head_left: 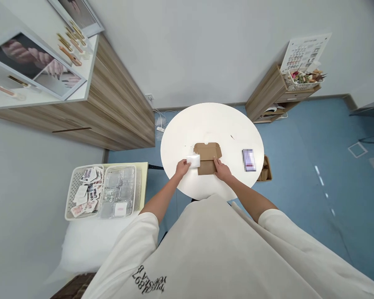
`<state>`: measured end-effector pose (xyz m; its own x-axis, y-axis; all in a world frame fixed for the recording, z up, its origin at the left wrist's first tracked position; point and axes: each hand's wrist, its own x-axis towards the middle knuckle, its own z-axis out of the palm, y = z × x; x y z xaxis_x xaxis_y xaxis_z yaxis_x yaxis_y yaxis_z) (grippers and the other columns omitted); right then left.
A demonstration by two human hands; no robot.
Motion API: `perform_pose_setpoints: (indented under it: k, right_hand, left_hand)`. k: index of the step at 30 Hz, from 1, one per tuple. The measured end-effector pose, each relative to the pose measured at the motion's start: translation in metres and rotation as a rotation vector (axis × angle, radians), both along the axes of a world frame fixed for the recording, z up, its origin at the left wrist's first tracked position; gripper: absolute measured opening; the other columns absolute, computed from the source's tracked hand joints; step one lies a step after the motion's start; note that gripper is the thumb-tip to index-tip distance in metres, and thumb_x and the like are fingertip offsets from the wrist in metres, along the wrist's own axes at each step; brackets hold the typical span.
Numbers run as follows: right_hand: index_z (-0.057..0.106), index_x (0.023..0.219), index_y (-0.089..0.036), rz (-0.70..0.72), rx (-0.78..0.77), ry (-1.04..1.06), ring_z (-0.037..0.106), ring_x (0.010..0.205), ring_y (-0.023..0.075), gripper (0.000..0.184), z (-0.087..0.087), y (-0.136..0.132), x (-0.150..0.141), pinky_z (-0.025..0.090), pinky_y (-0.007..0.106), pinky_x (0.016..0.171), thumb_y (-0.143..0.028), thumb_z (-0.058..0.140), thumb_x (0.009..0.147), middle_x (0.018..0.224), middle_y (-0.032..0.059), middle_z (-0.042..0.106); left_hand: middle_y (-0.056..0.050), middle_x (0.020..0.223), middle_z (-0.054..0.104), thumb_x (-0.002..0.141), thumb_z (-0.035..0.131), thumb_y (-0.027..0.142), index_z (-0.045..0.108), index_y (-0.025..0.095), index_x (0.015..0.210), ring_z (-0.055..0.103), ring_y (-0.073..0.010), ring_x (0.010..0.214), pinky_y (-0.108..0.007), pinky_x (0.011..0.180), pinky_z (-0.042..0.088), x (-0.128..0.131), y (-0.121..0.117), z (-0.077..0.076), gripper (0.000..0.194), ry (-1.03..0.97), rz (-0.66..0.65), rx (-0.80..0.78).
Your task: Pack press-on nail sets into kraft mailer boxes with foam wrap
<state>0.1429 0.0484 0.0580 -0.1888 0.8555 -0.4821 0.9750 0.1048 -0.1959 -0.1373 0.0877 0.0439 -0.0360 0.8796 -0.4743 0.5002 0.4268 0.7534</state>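
On the white round table lies a small brown cardboard box (207, 167) with its lid (207, 150) folded back toward the far side. My left hand (182, 167) grips the left end of a small white wrapped packet (193, 160), whose right end overlaps the box's left edge. I cannot tell if the packet touches the box. My right hand (222, 169) rests at the box's right side, fingers stretched along its edge and the thumb partly hidden.
The round table (212, 120) also bears a phone-like purple item (249, 160) at right. Left of it, a white basket (69, 195) of printed cards and a clear-boxed tray (118, 191) stand on a stand. A wooden cabinet (121, 112) is at left, a small shelf (264, 91) behind right.
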Motion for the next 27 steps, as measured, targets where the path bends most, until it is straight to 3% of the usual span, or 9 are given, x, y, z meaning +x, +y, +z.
perform_pose_setpoints:
  k: [6, 10, 16, 20, 23, 27]
  right_hand:
    - [-0.007, 0.163, -0.026, -0.001, 0.024, 0.023, 0.061, 0.108, 0.0295, 0.104, -0.004, -0.001, 0.004, 0.048, 0.036, 0.086, -0.025, 0.064, 0.086, 0.161, 0.0169, 0.031]
    - [-0.008, 0.162, -0.026, 0.007, 0.037, 0.038, 0.061, 0.109, 0.0296, 0.104, -0.008, -0.001, 0.007, 0.047, 0.036, 0.087, -0.024, 0.063, 0.087, 0.161, 0.0168, 0.030]
    - [-0.008, 0.162, -0.025, 0.010, 0.039, 0.063, 0.060, 0.111, 0.0300, 0.103, -0.010, -0.002, 0.010, 0.046, 0.037, 0.089, -0.025, 0.063, 0.088, 0.163, 0.0187, 0.026]
    - [-0.005, 0.163, -0.025, 0.021, 0.038, 0.061, 0.060, 0.111, 0.0305, 0.102, -0.009, -0.003, 0.010, 0.046, 0.037, 0.090, -0.026, 0.065, 0.088, 0.161, 0.0184, 0.028]
    - [-0.003, 0.163, -0.027, 0.023, 0.035, 0.066, 0.060, 0.111, 0.0302, 0.100, -0.008, -0.002, 0.011, 0.047, 0.037, 0.089, -0.027, 0.064, 0.089, 0.161, 0.0172, 0.029]
    - [0.002, 0.163, -0.029, 0.037, 0.033, 0.067, 0.059, 0.111, 0.0297, 0.096, -0.005, -0.002, 0.012, 0.047, 0.037, 0.089, -0.027, 0.064, 0.090, 0.161, 0.0157, 0.028]
  left_hand:
    - [-0.004, 0.088, 0.072, 0.085, 0.065, 0.035, 0.065, 0.023, 0.081, 0.068, -0.0236, 0.091, -0.033, 0.077, 0.050, 0.081, -0.012, 0.010, 0.013, 0.267, -0.202, -0.163]
    - [-0.008, 0.101, 0.073, 0.088, 0.062, 0.035, 0.064, 0.024, 0.090, 0.068, -0.0281, 0.104, -0.039, 0.086, 0.048, 0.112, -0.015, 0.010, 0.012, 0.435, -0.267, -0.210]
    - [-0.015, 0.115, 0.068, 0.092, 0.057, 0.028, 0.050, 0.019, 0.127, 0.065, -0.0304, 0.110, -0.041, 0.088, 0.046, 0.122, -0.026, 0.012, 0.037, 0.617, -0.395, -0.022]
    - [-0.015, 0.129, 0.058, 0.093, 0.049, 0.017, 0.056, 0.021, 0.123, 0.056, -0.0302, 0.121, -0.042, 0.095, 0.043, 0.117, -0.038, 0.016, 0.031, 0.659, -0.661, 0.213]
    - [-0.012, 0.132, 0.055, 0.091, 0.048, 0.012, 0.061, 0.024, 0.122, 0.052, -0.0295, 0.123, -0.043, 0.099, 0.040, 0.114, -0.045, 0.017, 0.036, 0.594, -0.898, 0.257]
    - [-0.012, 0.137, 0.052, 0.091, 0.049, 0.014, 0.059, 0.025, 0.129, 0.051, -0.0296, 0.125, -0.044, 0.102, 0.039, 0.113, -0.049, 0.016, 0.041, 0.596, -0.956, 0.227]
